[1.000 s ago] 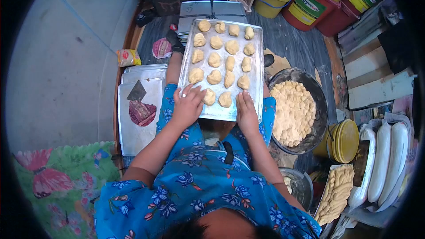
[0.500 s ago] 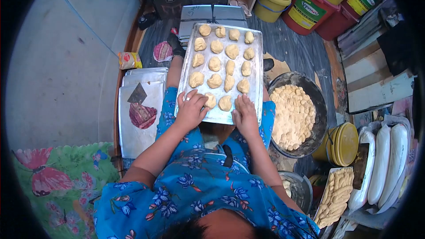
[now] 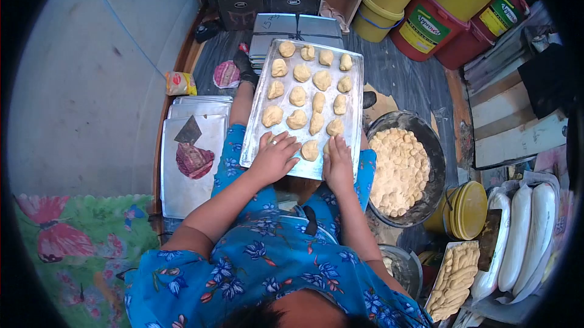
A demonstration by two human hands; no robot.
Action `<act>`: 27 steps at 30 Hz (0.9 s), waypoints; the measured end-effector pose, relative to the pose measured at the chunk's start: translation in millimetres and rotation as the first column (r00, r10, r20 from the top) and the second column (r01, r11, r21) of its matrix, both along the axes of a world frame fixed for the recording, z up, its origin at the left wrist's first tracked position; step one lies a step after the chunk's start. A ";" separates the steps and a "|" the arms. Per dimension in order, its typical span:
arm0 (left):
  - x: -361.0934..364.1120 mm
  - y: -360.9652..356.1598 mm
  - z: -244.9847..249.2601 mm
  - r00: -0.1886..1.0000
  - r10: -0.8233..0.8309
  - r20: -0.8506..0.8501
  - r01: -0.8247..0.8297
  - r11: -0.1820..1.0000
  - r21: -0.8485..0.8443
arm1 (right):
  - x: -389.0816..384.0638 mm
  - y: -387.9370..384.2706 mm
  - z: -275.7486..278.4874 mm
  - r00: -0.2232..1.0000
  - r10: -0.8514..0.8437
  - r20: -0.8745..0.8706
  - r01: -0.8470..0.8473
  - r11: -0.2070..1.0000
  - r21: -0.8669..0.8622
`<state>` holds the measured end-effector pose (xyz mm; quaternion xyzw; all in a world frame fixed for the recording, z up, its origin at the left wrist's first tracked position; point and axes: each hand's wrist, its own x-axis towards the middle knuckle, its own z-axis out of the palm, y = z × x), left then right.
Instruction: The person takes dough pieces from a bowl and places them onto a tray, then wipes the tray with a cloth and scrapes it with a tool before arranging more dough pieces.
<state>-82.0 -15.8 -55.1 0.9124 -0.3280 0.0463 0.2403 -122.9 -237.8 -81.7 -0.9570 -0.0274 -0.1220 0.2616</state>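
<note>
A metal tray [image 3: 254, 143] rests across the person's lap, with rows of pale dough pieces on it. My left hand [image 3: 277, 156] lies palm down over the tray's near left part, fingers extended; the dough ball there is hidden beneath it. Near the lower right edge, my right hand [image 3: 339, 162] is flat with its fingers stretched out, and a bit of dough shows at its inner side. Between the hands sits a round dough ball [image 3: 309, 150], touched by neither.
A black basin [image 3: 439, 167] full of dough pieces stands at the right, near a lidded yellow bucket [image 3: 471, 209]. Stacked trays [image 3: 182, 197] with a scraper [image 3: 188, 130] and a patterned cloth [image 3: 194, 161] lie left. Margarine buckets [image 3: 426, 27] stand at the back right.
My left hand has moved right, onto the dough ball that was beside its fingers. My right hand now lies partly over a piece of dough. The view has shifted slightly.
</note>
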 end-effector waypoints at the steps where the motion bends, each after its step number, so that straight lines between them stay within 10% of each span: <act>1: 0.8 0.8 1.6 1.000 0.017 0.024 -0.016 1.000 -0.021 | -0.5 0.3 1.0 1.000 0.001 0.000 -0.001 1.000 -0.001; 16: 130.1 38.4 -29.6 0.912 0.346 -0.221 -0.410 0.764 -0.498 | -1.1 0.1 -1.6 1.000 -0.004 0.021 0.004 1.000 0.007; 27: 242.2 -1.8 -19.1 0.867 0.441 -0.234 -0.496 0.814 -0.304 | 0.8 0.6 -2.8 0.999 -0.005 0.047 0.007 0.999 -0.040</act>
